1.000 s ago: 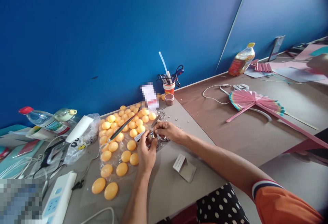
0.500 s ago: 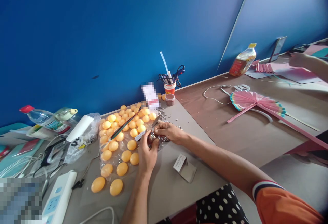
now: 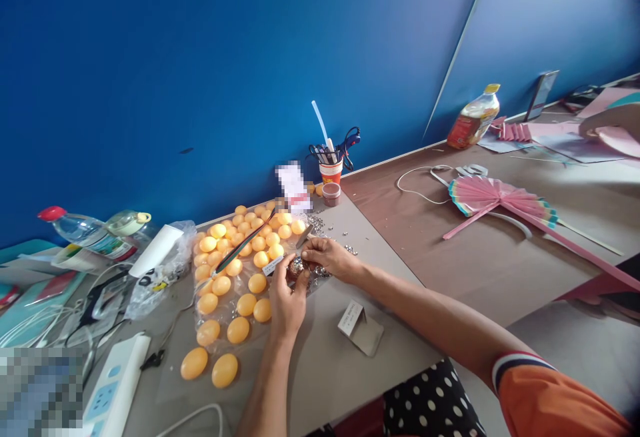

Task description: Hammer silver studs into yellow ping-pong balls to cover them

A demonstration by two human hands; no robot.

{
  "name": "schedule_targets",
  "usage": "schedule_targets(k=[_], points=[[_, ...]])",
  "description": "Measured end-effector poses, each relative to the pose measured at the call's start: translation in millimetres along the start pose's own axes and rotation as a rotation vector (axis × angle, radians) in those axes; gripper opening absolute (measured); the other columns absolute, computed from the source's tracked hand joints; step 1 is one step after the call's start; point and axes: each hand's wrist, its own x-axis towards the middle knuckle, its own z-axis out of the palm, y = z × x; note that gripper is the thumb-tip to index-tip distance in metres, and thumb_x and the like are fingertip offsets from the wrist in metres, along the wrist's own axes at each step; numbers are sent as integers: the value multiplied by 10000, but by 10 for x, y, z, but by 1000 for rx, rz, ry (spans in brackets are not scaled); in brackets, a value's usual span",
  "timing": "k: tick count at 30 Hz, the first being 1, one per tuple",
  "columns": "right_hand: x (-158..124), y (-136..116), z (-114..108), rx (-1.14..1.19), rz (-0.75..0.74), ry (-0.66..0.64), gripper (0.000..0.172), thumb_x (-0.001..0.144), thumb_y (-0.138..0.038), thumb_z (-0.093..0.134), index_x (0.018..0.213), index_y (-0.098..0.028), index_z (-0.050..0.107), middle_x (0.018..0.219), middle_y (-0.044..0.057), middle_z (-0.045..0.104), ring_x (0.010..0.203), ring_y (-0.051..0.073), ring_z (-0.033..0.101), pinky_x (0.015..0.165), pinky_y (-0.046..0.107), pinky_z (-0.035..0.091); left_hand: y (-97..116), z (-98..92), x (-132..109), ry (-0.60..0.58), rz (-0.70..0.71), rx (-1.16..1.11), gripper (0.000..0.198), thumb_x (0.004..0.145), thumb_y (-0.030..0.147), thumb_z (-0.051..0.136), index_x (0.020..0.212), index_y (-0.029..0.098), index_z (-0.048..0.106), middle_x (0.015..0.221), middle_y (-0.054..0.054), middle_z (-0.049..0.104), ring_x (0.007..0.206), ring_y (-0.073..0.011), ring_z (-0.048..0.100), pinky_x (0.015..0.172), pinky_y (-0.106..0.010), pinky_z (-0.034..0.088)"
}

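My left hand is curled around a small ball covered in shiny silver studs, holding it just above the table. My right hand pinches at the top of that ball, fingers pressed together on it. Many orange ping-pong balls lie on a clear plastic sheet to the left of my hands. Loose silver studs are scattered just behind my right hand.
A paper cup with scissors and pens and a small brown jar stand by the blue wall. A white power strip, water bottles, a folded card and a pink paper fan lie around. Another person's hand works far right.
My hands stay on the studded ball with only slight finger shifts. The other person's hand at the far right has moved about over the pink paper.
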Motion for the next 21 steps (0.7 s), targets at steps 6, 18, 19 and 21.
schedule_targets(k=[6, 18, 19, 21], points=[[16, -45, -41, 120, 18, -49, 426, 619, -513, 825, 690, -157, 602, 588, -49, 526, 562, 87, 420, 581, 248, 330, -57, 13, -6, -4, -35, -35, 401, 886, 420, 636, 1208, 183, 603, 1183, -142, 692, 1082, -276, 656, 943, -438, 530], [1, -20, -13, -8, -36, -69, 373, 683, -490, 784, 697, -161, 609, 645, -36, 520, 629, 108, 444, 633, 263, 353, -16, -8, -10, 2, -38, -13, 385, 892, 420, 622, 1196, 183, 610, 1133, -132, 698, 1016, -262, 664, 896, -416, 539], [4, -13, -13, 4, -29, -62, 372, 680, -488, 786, 702, -162, 608, 646, -37, 523, 625, 106, 443, 631, 263, 354, -13, -7, -8, 2, -35, -12, 382, 893, 416, 621, 1197, 183, 609, 1136, -132, 697, 1017, -260, 661, 898, -416, 537], [9, -3, -14, 25, -8, -58, 372, 675, -484, 790, 707, -163, 604, 641, -40, 522, 611, 100, 436, 623, 261, 353, -6, -5, -4, -1, -29, -10, 379, 896, 410, 619, 1200, 183, 608, 1143, -132, 694, 1020, -258, 654, 904, -418, 532]])
